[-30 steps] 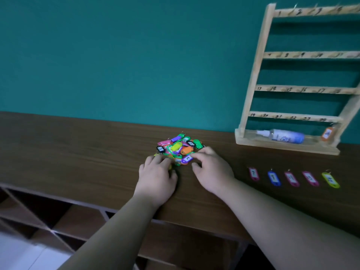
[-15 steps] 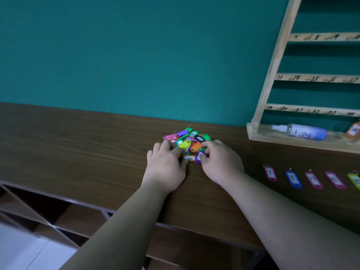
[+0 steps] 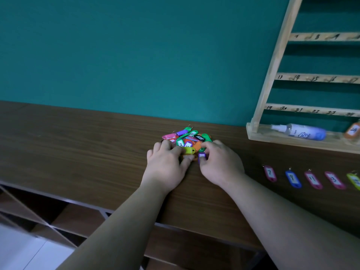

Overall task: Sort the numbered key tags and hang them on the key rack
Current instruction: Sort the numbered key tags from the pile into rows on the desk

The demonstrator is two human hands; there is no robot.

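Two hands working: my right hand [image 3: 220,162] pinches a purple tag [image 3: 201,155], probably to pull it free; left hand [image 3: 165,162] lies loosely on the yellow tag [image 3: 188,150] alongside, steadying.

Colourful numbered key tags [image 3: 188,138] lie heaped on the surface; a row of five more tags [image 3: 292,178] lies flat near the upright wooden key rack [image 3: 273,63].

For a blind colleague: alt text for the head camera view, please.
Two bare hands sort a pile of coloured key tags on a wooden table: the right hand pinches a purple tag, the left hand touches a yellow tag. Right of them, numbered tags lie in a row before a wooden key rack.
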